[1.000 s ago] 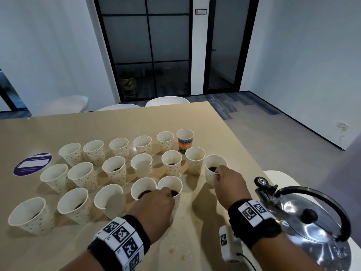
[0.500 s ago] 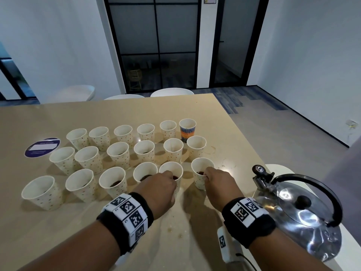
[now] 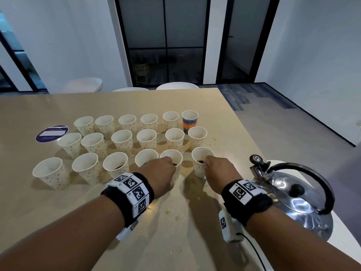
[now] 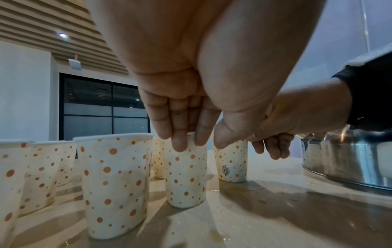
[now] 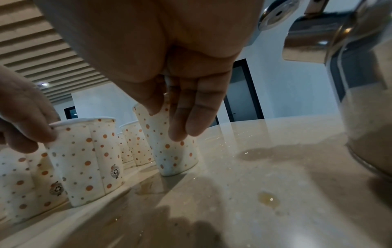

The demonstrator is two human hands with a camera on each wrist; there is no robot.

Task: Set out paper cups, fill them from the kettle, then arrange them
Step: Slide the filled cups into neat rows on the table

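Dotted paper cups stand in three rows on the beige table [image 3: 175, 102]. My left hand [image 3: 166, 168] grips the rim of a front-row cup [image 3: 176, 154] holding dark liquid; in the left wrist view its fingers [image 4: 180, 142] and thumb pinch that cup [image 4: 186, 181]. My right hand [image 3: 208, 163] pinches the rim of the rightmost front cup [image 3: 199, 171], also with dark liquid; the right wrist view shows its fingertips [image 5: 182, 127] on that cup [image 5: 176, 159]. The steel kettle [image 3: 293, 194] sits just right of my right wrist.
One blue-and-orange patterned cup [image 3: 189, 122] ends the back row. A round blue sticker [image 3: 51, 133] lies at the left. Small spills [image 5: 268, 199] dot the table near me. The table's right edge runs close to the kettle. White chair backs [image 3: 176, 86] line the far side.
My right hand has drawn its cup from the end of the middle row toward me, into line with the front row. My left hand stays on its cup.
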